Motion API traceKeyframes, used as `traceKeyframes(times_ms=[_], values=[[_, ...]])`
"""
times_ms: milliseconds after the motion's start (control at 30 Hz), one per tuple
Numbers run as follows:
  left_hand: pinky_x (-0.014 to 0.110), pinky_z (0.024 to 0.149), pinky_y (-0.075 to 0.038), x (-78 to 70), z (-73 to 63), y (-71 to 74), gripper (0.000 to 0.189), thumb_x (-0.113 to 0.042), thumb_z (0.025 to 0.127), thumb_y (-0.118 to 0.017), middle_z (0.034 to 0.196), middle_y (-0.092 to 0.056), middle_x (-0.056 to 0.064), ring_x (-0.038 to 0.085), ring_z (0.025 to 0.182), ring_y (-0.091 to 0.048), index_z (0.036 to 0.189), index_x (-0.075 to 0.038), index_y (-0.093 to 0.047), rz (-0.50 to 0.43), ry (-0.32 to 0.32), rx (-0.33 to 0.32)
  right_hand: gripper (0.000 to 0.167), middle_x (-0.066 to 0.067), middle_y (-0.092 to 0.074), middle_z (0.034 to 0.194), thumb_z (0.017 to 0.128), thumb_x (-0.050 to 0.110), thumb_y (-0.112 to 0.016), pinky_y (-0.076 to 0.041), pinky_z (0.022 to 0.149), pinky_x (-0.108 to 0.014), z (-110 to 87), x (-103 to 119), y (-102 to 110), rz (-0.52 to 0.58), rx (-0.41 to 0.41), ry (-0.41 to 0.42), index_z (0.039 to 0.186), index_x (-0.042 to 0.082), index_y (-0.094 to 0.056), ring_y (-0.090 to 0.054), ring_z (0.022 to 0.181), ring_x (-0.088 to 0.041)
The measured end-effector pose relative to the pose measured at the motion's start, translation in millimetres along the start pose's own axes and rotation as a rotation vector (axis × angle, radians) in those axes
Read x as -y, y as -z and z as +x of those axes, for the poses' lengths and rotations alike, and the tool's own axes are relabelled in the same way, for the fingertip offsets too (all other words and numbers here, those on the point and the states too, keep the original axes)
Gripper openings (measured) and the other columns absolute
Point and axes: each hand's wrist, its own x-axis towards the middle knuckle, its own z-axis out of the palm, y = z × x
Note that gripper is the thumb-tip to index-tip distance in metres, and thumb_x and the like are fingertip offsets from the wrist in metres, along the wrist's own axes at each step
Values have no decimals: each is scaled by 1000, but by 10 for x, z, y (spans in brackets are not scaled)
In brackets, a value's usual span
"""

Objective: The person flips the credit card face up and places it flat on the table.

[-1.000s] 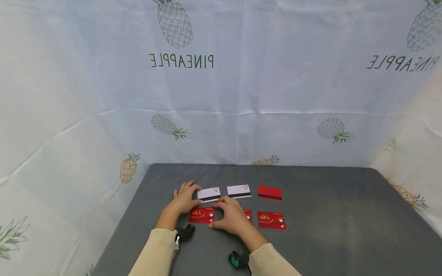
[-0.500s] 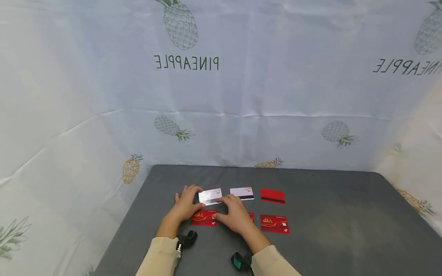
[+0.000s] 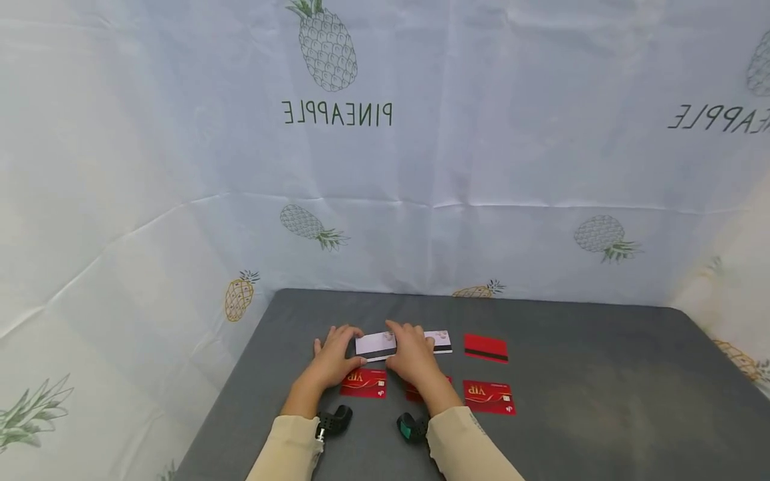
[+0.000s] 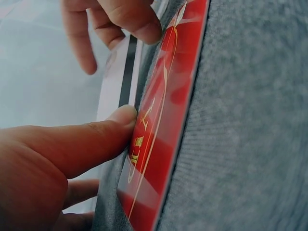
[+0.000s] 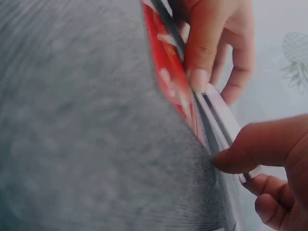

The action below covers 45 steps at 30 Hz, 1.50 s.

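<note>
A white card with a black magnetic stripe (image 3: 374,344) lies between the two hands in the head view. My left hand (image 3: 329,359) pinches its left end, with the thumb on the near edge and the index finger on the far edge. At the right end, my right hand (image 3: 415,354) grips the card the same way. The right wrist view shows the card (image 5: 224,114) spanning both hands. Just below it lies a red VIP card (image 4: 166,125), close under the left thumb in the left wrist view. A second white card (image 3: 442,339) is partly covered by the right hand.
A red card with a black stripe (image 3: 486,348) and a red VIP card (image 3: 490,397) lie to the right. Another red card (image 3: 414,394) is mostly hidden under the right hand. The grey table (image 3: 589,387) meets a pineapple-print curtain (image 3: 481,247) behind.
My right hand has moved up from beside the lower cards to the white card's right end. The card flashed with glare half a second ago; its stripe now shows dark. The view has shifted slightly.
</note>
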Motion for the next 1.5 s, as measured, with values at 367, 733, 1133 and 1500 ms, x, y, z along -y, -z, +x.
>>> traceKeyframes(times_ms=[367,733,1133,1500], values=[[79,106,-9,-21,-5,6,58,-28,77,-85,146,-47,14,43,142,-32,127,-21,-57,4,-16,-30,56,-3,-63,114,73,20,-81,-38,82,-52,-69,-89,-22,-17,-105,57,126,20,-65,-50,105,-25],[69,106,-28,-64,14,61,54,-16,72,-86,141,-51,13,36,132,-46,120,-18,-59,21,-78,-181,53,-5,-56,124,74,19,-82,-36,95,-57,-63,-119,-26,50,-197,142,125,18,-65,-45,116,-28],[62,106,-37,-278,-3,68,52,-15,73,-84,139,-52,10,35,132,-45,119,-17,-59,20,-219,-148,53,-7,-52,133,73,22,-83,-31,105,-63,-70,-97,-46,39,-239,263,124,25,-66,-42,126,-33],[61,104,-40,-285,-28,56,52,-13,75,-82,139,-51,6,33,133,-44,121,-18,-56,-14,-252,-161,58,-5,-49,136,76,31,-85,-36,97,-58,-89,-87,-38,22,-257,288,129,31,-63,-46,110,-26]])
